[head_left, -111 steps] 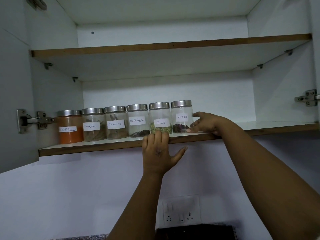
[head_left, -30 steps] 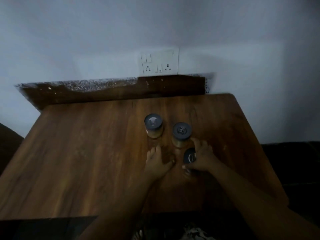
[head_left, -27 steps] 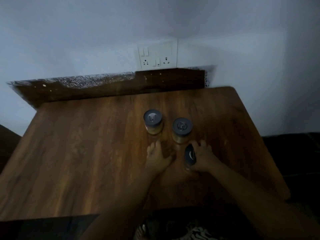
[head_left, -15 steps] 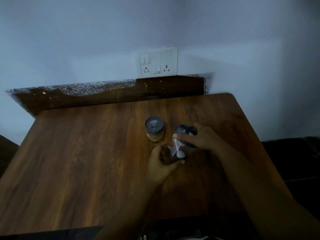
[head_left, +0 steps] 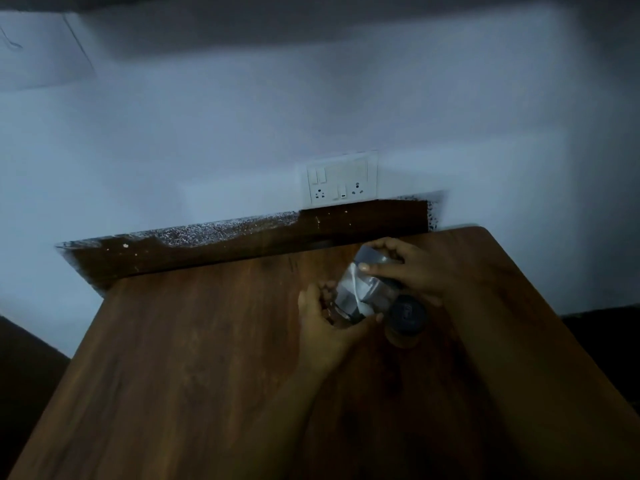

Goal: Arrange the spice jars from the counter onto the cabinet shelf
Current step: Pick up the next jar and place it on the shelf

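Observation:
A glass spice jar (head_left: 358,292) with a white paper label and a metal lid is held tilted above the wooden counter (head_left: 207,358). My right hand (head_left: 412,271) grips its lid end from above, thumb across the glass. My left hand (head_left: 323,323) cups its bottom end. Just below my right hand a second jar (head_left: 406,318) with a dark lid stands upright on the counter. No other jar shows; my hands may hide one. The cabinet shelf is out of view.
A white switch and socket plate (head_left: 341,178) sits on the wall behind the counter, above a dark backsplash strip (head_left: 242,242). The counter's right edge drops off near my right forearm. A dark band, possibly the cabinet's underside (head_left: 311,15), runs along the top.
My right hand picked a jar up off the counter and my left hand came under it; both now hold it tilted in the air. The view has tipped upward.

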